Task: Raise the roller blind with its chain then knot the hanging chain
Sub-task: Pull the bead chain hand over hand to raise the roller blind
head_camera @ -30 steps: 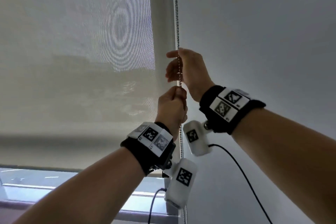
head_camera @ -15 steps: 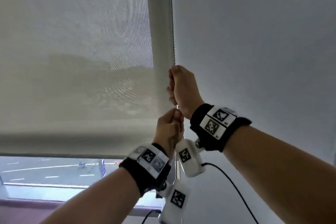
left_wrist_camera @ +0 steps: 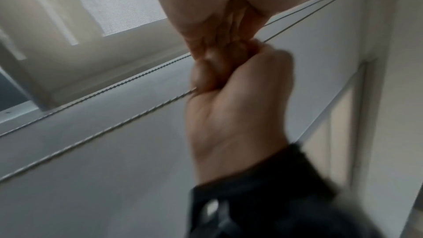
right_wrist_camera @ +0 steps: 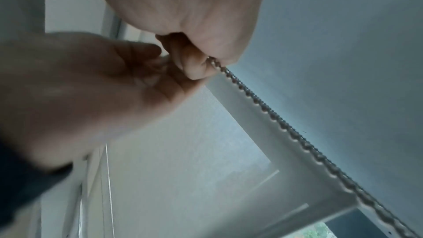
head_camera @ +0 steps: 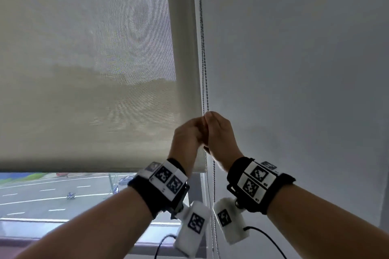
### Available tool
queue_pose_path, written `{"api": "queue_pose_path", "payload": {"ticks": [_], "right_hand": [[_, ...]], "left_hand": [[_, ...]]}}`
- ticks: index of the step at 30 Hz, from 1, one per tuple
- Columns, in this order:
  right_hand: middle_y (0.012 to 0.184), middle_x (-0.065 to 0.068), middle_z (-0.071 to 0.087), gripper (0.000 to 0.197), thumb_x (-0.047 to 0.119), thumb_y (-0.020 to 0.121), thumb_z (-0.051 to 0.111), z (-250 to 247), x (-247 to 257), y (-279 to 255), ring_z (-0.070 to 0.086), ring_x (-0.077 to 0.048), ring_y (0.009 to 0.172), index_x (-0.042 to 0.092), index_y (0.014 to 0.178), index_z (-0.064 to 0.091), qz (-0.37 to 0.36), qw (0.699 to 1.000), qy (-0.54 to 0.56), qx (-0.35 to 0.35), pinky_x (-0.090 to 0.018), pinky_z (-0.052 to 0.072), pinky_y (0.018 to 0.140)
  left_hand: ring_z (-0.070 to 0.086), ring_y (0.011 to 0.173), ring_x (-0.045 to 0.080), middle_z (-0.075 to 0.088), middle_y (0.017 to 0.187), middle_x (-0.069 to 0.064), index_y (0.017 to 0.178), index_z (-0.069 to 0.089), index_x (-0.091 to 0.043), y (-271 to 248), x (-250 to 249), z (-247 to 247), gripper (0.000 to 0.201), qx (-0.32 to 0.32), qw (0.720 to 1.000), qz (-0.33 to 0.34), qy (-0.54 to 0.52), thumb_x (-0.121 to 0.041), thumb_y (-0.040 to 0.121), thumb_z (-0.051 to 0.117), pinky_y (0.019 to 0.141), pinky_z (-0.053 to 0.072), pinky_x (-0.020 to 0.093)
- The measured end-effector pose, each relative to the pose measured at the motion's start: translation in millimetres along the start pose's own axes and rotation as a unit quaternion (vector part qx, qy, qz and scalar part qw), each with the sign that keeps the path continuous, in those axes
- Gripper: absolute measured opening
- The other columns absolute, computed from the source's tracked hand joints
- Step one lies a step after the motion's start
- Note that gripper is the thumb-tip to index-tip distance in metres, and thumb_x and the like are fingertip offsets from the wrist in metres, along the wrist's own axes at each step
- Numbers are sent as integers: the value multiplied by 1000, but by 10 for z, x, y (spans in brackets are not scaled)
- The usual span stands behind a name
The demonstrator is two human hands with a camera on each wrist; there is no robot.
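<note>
Plainly, mid-raise, both fists stacked on one strand.

Left hand (head_camera: pixel 185 136): centre of the head view, fingers curled round the bead chain (head_camera: pixel 203 52), clenched on it just beside the blind's right edge; likely set there to share the pull and stop the strand slipping back.

Right hand (head_camera: pixel 221 134): pressed against the left, a touch higher in the frame, fingers folded over the same chain; in the right wrist view beads emerge straight from under a curled finger (right_wrist_camera: pixel 194 68), so grasping, not resting.

Chain strands: two running from the top of the head view down to the fists, then on past the wrists toward the lower edge; in the left wrist view one strand enters the grip, the other passes beside it untouched. Probably only the driving strand held, so the loop can turn freely.

Roller blind (head_camera: pixel 88 73): filling the upper left and centre left of the head view, bottom bar (head_camera: pixel 101 167) low in the frame, well short of fully raised.

Window (head_camera: pixel 63 193): a strip of road showing below the bar, lower left.

Wall (head_camera: pixel 294 69): plain, right half of the frame, chain hanging close along it.

Wrist cameras (head_camera: pixel 230 219): white, slung under both bands, lower centre, either side of the hanging strands.

Stage, as judged: raising unfinished; knotting not yet begun, loose loop hanging below the frame.
</note>
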State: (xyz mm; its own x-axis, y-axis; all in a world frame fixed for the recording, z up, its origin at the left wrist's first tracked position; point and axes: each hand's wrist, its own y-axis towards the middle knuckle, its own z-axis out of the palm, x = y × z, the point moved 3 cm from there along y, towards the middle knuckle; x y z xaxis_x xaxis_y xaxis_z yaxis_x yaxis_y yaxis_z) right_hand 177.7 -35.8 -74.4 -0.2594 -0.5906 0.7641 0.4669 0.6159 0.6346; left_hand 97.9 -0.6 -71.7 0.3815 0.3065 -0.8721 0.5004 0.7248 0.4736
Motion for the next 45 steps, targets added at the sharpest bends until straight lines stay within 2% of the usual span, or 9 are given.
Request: {"api": "queue_pose_path", "payload": {"ticks": [3, 8, 14, 17, 25, 30, 36, 42, 45], "right_hand": [[47, 9, 32, 35, 19, 106, 35, 4, -73, -113, 28, -2, 37, 10, 74, 46, 41, 997, 50, 29, -14, 27, 38], [49, 3, 29, 38, 19, 106, 34, 30, -161, -305, 26, -3, 36, 8, 70, 41, 73, 989, 115, 62, -12, 26, 38], [62, -28, 55, 35, 9, 92, 43, -157, -103, -158, 55, -26, 53, -10, 66, 58, 63, 997, -11, 48, -47, 58, 61], [64, -28, 62, 30, 11, 76, 44, -246, 237, 164, 60, -32, 63, 3, 57, 65, 5, 998, -57, -31, -56, 57, 75], [66, -11, 58, 34, 15, 101, 30, 101, 1382, 858, 55, -21, 54, -1, 106, 59, -7, 998, 35, 47, -32, 51, 51], [51, 5, 35, 33, 21, 103, 30, 223, 1395, 867, 28, -10, 39, 12, 81, 52, 17, 997, 58, 54, -21, 25, 38], [50, 10, 27, 45, 42, 102, 32, 203, 1004, 606, 23, -8, 36, 25, 61, 31, 50, 997, 40, 42, -19, 20, 41], [50, 8, 24, 46, 38, 103, 34, 109, 594, 351, 17, -8, 37, 24, 59, 30, 55, 996, 61, 31, -16, 18, 40], [49, 4, 26, 45, 31, 104, 36, 72, 433, 294, 20, -7, 37, 19, 60, 34, 20, 999, 43, 13, -17, 22, 39]], "left_hand": [[67, 99, 31, 72, 95, 17, 100, 67, -6, 110, -235, 47, 23, 16, 999, -2, -33, -16, 87, 50, 91, 50, 40], [50, 60, 16, 53, 60, 0, 89, 61, -12, 102, -291, 129, 29, 19, 1000, 20, -14, -24, 97, 37, 60, 42, 26], [29, 49, 16, 33, 51, 2, 63, 47, -17, 88, -327, 153, 34, -7, 999, 15, 31, -8, 93, 33, 47, 26, 27], [30, 44, 13, 35, 50, 2, 57, 44, -16, 93, -340, 195, 38, -19, 999, 26, 41, 0, 90, 31, 46, 26, 24], [31, 60, 19, 35, 59, 9, 61, 41, -8, -2, -303, 258, 20, 10, 1000, -4, 24, 11, 65, 37, 56, 27, 29], [43, 50, 19, 46, 63, 12, 73, 52, -3, -112, -181, 251, 17, 36, 995, -67, -68, -15, 60, 53, 46, 38, 22], [36, 58, 18, 44, 76, 16, 49, 52, -19, -262, 238, 178, 10, 38, 990, -124, -46, -13, 58, 53, 54, 28, 28], [63, 66, 13, 70, 71, 3, 88, 64, -2, -212, 285, -6, 16, 72, 994, -70, -35, 3, 84, 49, 71, 48, 24], [62, 73, 15, 69, 72, 2, 72, 69, -15, 18, -57, -55, 28, 31, 999, -11, -39, -12, 89, 46, 82, 45, 34]]}}
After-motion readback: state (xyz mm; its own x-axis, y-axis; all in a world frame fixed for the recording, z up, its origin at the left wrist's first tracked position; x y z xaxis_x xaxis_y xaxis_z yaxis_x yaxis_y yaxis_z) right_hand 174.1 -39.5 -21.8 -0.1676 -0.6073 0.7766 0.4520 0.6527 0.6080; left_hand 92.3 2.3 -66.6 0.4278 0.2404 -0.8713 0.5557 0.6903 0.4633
